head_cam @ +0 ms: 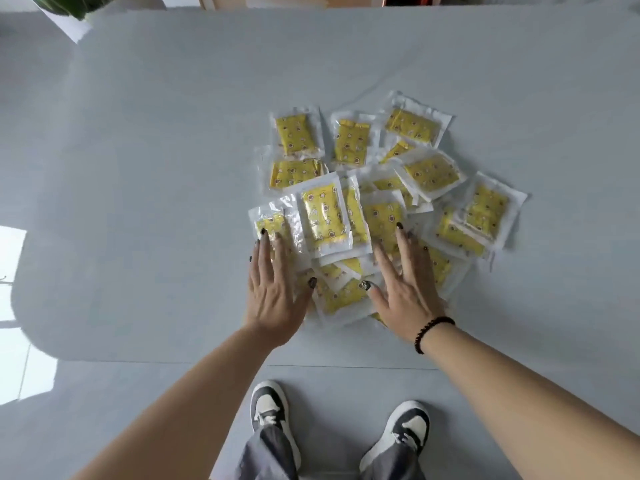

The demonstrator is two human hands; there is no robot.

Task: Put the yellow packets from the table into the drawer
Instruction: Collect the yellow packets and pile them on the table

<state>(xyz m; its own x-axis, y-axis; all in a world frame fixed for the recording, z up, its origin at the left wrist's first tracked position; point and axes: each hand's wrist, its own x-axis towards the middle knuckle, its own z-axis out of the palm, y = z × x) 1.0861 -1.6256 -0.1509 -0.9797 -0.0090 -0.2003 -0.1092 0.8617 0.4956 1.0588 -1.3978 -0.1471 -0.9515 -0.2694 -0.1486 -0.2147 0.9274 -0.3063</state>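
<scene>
Several yellow packets (377,206) in clear wrappers lie in a loose, overlapping pile on the pale grey table (156,168). My left hand (277,289) lies flat with straight fingers on the pile's near left side, its fingertips on one packet (268,223). My right hand (403,285) lies flat with spread fingers on the pile's near right side. Neither hand grips a packet. No drawer is in view.
The table's near edge (346,366) runs just behind my wrists, with my two shoes (270,407) on the floor below. A green plant (69,5) in a white pot stands at the far left corner. A black bead bracelet (433,330) circles my right wrist.
</scene>
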